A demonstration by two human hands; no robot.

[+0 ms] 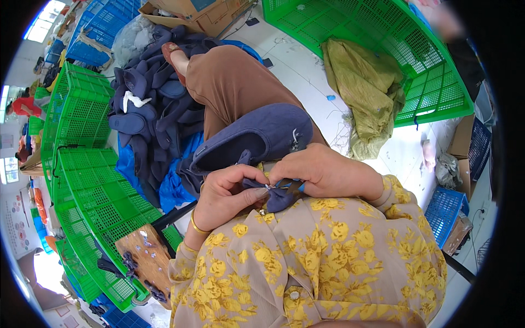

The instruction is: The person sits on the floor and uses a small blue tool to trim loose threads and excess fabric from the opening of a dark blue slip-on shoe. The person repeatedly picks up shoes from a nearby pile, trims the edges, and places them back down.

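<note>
A navy fabric bow (281,200) is pinched between my hands in front of my belly. My left hand (227,195), with a gold bangle at its wrist, grips the bow's left side between thumb and fingers. From the right, my right hand (328,174) closes round a small blue-handled tool (301,187), whose working end is at the bow's middle; its exact kind is partly hidden by the fingers. Just beyond both hands, a navy slipper (281,127) rests on my lap with its opening facing up and loose pale thread near its right end.
Many navy slippers (156,104) lie heaped on blue plastic to the left. Green crates (87,169) line the left side; another green crate (437,93) with an olive sack (361,87) stands far right. A wooden board (143,249) with small navy pieces is at my left elbow.
</note>
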